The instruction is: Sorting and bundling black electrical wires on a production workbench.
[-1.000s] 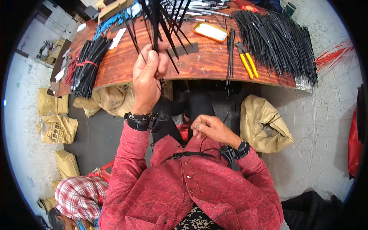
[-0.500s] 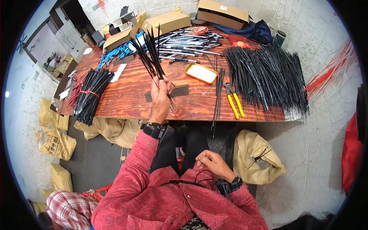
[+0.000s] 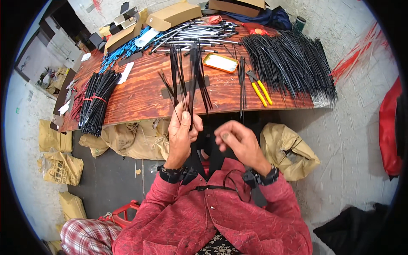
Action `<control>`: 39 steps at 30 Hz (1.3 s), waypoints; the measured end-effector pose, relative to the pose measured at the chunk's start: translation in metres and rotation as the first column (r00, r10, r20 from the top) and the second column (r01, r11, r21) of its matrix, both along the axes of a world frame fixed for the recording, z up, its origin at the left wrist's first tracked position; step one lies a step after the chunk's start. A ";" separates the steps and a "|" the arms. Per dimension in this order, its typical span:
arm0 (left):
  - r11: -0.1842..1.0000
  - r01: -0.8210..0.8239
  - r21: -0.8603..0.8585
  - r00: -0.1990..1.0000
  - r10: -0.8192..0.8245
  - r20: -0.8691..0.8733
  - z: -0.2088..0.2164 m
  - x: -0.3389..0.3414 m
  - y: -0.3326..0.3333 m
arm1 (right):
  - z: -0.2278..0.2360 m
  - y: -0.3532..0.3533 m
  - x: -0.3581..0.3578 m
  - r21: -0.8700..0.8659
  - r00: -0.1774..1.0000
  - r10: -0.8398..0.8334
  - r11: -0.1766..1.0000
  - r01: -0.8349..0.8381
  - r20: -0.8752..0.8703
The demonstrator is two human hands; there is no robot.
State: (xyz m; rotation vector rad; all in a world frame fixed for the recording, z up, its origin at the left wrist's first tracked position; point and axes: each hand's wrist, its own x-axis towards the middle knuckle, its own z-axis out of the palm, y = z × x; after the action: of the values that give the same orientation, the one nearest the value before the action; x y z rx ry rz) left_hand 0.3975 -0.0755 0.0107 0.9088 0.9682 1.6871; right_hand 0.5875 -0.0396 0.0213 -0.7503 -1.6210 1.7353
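My left hand is closed around the lower end of a bunch of thin black sticks. The sticks fan out upward in front of the table's near edge, some leaning left and some right. Beside it on the right is my right hand, its fingers curled in and the thumb bent against them. No stick shows in that hand, which is slightly smeared by motion. Several loose black sticks lie on the table beyond it, beside yellow-handled pliers.
A large pile of black sticks covers the table's right side. At the left lies a tied black bundle. A shallow yellow-rimmed tray, silver rods, blue rods and cardboard boxes are farther back. Tan sacks stand below.
My left hand has come down toward me with the black sticks, which are now spread wider. My right hand has risen from my lap to beside the left. The view has shifted too.
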 end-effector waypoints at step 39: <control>0.993 -0.055 0.103 0.998 0.057 -0.015 -0.028 -0.031 -0.008 | -0.010 0.043 -0.097 0.426 0.979 -0.154 0.901 0.085 0.132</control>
State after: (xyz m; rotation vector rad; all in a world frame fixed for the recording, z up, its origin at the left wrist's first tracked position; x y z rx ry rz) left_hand 0.3664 -0.0830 -0.0169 0.9730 0.9337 1.7926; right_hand 0.4908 0.0034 0.0116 -0.7746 -1.9287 1.2014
